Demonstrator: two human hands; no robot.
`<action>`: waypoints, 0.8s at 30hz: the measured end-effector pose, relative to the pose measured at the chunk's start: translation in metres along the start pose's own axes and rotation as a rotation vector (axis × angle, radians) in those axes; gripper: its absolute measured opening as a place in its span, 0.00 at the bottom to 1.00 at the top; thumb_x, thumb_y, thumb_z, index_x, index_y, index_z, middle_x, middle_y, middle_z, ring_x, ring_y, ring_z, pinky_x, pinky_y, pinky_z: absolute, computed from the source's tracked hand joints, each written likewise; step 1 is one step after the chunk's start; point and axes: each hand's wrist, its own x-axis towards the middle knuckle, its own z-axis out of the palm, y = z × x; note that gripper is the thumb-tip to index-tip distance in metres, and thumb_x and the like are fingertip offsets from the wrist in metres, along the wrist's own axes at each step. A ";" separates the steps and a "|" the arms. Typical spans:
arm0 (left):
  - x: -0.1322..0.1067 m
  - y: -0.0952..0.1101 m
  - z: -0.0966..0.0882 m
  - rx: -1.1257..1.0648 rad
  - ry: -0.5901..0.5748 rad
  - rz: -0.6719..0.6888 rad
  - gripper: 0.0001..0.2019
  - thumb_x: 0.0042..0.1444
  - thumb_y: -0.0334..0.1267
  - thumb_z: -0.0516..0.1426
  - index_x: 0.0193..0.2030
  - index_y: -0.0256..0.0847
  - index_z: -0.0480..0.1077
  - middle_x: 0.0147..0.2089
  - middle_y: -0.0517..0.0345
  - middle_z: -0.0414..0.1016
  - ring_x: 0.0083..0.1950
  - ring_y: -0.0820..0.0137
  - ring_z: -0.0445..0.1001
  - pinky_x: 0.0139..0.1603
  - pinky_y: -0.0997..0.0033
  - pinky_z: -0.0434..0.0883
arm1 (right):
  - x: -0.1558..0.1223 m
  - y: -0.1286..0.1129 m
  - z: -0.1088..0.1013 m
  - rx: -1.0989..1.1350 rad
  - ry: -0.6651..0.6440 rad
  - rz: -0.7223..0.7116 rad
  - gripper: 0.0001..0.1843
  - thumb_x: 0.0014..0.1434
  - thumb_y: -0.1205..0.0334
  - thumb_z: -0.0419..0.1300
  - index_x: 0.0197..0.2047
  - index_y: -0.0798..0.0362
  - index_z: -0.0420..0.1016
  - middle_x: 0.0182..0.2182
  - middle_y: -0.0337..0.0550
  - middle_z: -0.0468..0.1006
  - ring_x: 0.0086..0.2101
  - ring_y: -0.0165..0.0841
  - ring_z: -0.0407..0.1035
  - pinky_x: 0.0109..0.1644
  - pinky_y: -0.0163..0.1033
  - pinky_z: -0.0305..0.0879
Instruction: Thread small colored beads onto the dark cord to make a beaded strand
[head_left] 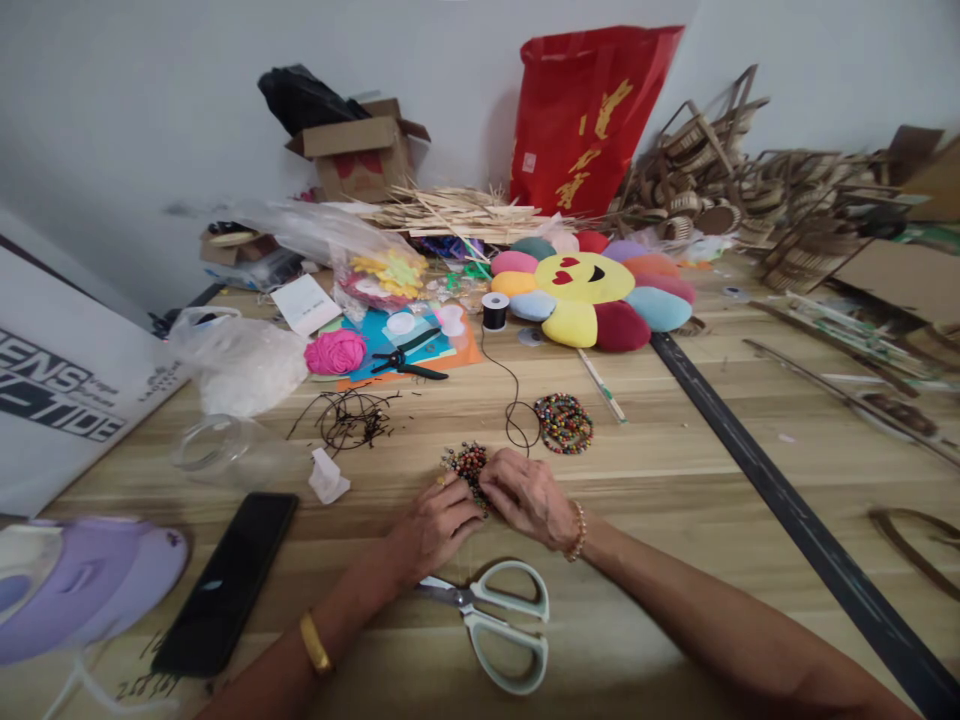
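Red, green and dark beads (469,460) gathered in a small pile

The pile of beads lies on the wooden table (697,520), just between the two hands. The left hand (441,525) has its fingers bent and resting at the near left side of the pile. The right hand (531,497) is curled, with its fingertips at the right side. Whether either of them is pinching a bead, I cannot tell.

Behind the right hand lies a coil of beaded strands (564,424). Near it, a black cord (511,372) runs from a spool (494,314). Close below the hands are scissors (465,598) with pale handles, their blades pointing under the left wrist. Farther left lies a black phone (225,590), and beside it some handwritten numbers (146,688), too faint to read surely.

Beyond the spool stands a red bag (570,130) with gold characters, which I cannot read with certainty. At the left edge, a white box (112,370) shows the black letters "ENS", and under them "TIDE"; both words are cut by the edge, and its smaller print is unclear.
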 end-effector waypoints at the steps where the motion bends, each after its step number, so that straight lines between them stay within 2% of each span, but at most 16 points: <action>1: 0.000 0.000 0.000 0.017 -0.004 0.003 0.07 0.61 0.32 0.54 0.35 0.39 0.74 0.33 0.57 0.73 0.38 0.70 0.69 0.49 0.67 0.67 | 0.000 0.000 0.000 -0.001 0.000 0.000 0.07 0.65 0.67 0.49 0.36 0.53 0.65 0.29 0.43 0.69 0.31 0.32 0.63 0.33 0.35 0.61; 7: 0.000 -0.002 0.000 0.031 0.005 0.015 0.08 0.61 0.31 0.53 0.35 0.38 0.73 0.32 0.56 0.73 0.38 0.69 0.69 0.47 0.67 0.67 | 0.000 0.000 0.000 -0.001 -0.003 -0.001 0.06 0.65 0.67 0.49 0.36 0.53 0.65 0.29 0.43 0.69 0.31 0.32 0.63 0.34 0.35 0.61; 10: 0.001 -0.002 0.001 -0.050 0.036 -0.026 0.08 0.61 0.31 0.54 0.33 0.38 0.73 0.32 0.56 0.74 0.37 0.69 0.70 0.45 0.68 0.68 | 0.000 0.001 0.000 0.005 0.010 -0.004 0.07 0.65 0.67 0.49 0.36 0.53 0.65 0.29 0.43 0.69 0.31 0.32 0.63 0.33 0.35 0.61; 13: 0.004 -0.002 -0.002 -0.258 0.086 -0.150 0.07 0.59 0.30 0.55 0.32 0.37 0.74 0.32 0.55 0.76 0.36 0.70 0.72 0.42 0.70 0.69 | -0.001 0.001 0.001 0.010 0.009 -0.011 0.06 0.65 0.66 0.49 0.36 0.53 0.65 0.30 0.43 0.69 0.31 0.32 0.64 0.34 0.35 0.61; 20: 0.009 -0.009 -0.014 -0.775 0.157 -0.621 0.06 0.51 0.36 0.60 0.31 0.35 0.76 0.31 0.53 0.78 0.33 0.70 0.74 0.35 0.73 0.70 | -0.001 0.001 0.000 -0.007 0.009 -0.048 0.05 0.65 0.67 0.51 0.37 0.53 0.66 0.30 0.44 0.71 0.31 0.32 0.64 0.33 0.35 0.62; 24: 0.010 -0.014 -0.014 -0.928 0.180 -0.718 0.07 0.45 0.37 0.64 0.30 0.35 0.77 0.31 0.53 0.80 0.33 0.70 0.74 0.37 0.74 0.71 | 0.000 -0.002 0.000 -0.019 -0.004 -0.064 0.05 0.65 0.67 0.50 0.37 0.53 0.66 0.31 0.45 0.72 0.32 0.33 0.65 0.34 0.35 0.62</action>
